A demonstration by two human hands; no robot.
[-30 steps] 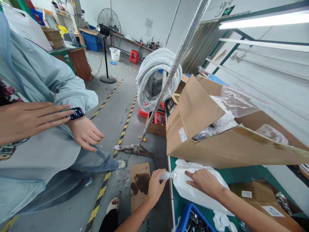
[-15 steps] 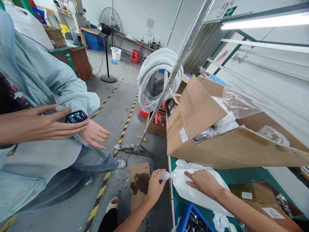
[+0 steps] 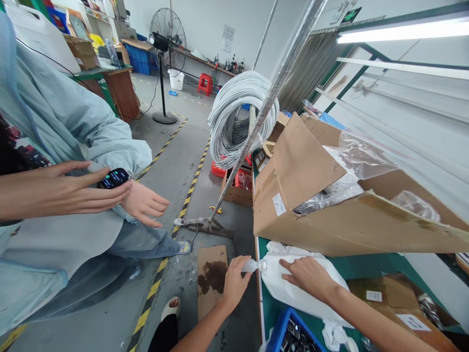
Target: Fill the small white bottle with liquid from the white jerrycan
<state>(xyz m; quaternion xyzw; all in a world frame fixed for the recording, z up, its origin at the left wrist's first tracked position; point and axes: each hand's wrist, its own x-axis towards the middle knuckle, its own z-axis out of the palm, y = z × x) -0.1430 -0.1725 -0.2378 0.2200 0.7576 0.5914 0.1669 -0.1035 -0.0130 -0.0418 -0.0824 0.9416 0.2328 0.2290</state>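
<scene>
A white soft pouch (image 3: 293, 288) lies on the green table (image 3: 366, 266) at its left edge, its clear spout (image 3: 252, 266) sticking out over the floor. My left hand (image 3: 233, 283) is closed around that spout from the floor side. My right hand (image 3: 307, 277) lies on top of the pouch just behind the neck, index finger pointing at the spout, holding the pouch down.
A big open cardboard box (image 3: 330, 205) with plastic bags stands on the table behind the pouch. A blue crate (image 3: 289, 335) sits at the near edge. On the left a person in a light blue jacket (image 3: 73, 132) holds out both hands and wears a smartwatch (image 3: 114, 178). A coil of white cable (image 3: 238, 117) hangs on a slanted pole.
The person on the left moved both hands a little to the right and spread the fingers. My two hands stay on the spout and pouch.
</scene>
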